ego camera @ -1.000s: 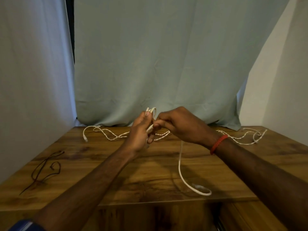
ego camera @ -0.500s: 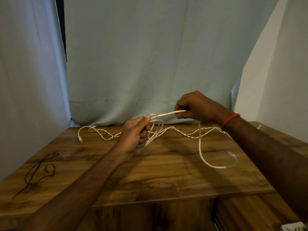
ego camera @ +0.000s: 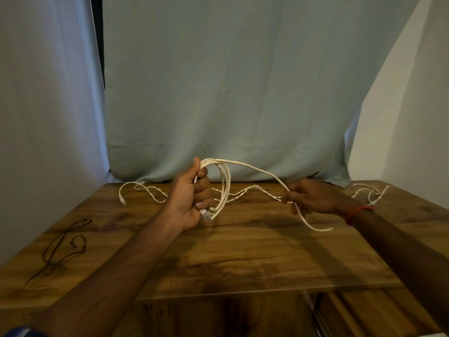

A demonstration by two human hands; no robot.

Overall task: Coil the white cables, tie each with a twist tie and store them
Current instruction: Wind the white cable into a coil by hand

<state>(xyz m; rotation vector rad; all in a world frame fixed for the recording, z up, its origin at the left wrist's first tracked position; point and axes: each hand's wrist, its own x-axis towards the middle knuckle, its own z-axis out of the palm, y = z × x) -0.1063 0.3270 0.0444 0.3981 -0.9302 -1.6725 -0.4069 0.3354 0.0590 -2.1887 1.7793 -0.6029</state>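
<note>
Where nearest, at the left of the table [ego camera: 243, 251]: dark ties [ego camera: 63, 246] lying loose; farther in, loops of cable [ego camera: 224, 186] gripped in the curled left hand [ego camera: 192, 200], plug [ego camera: 206, 215] below the fingers; free run pinched in the right hand [ego camera: 311, 197], tail drooping; behind, a twisted cable [ego camera: 150, 193] flat across the back

A coil [ego camera: 226, 183] of white cable is gripped in the left hand [ego camera: 189, 200] above the desk [ego camera: 243, 259]. One strand [ego camera: 257, 169] is led from it to the right hand [ego camera: 313, 197] and pinched there, and its free end is hung just over the desk. A twisted cable [ego camera: 255, 186] is laid along the desk's back. Dark ties [ego camera: 60, 249] are laid at the left.
</note>
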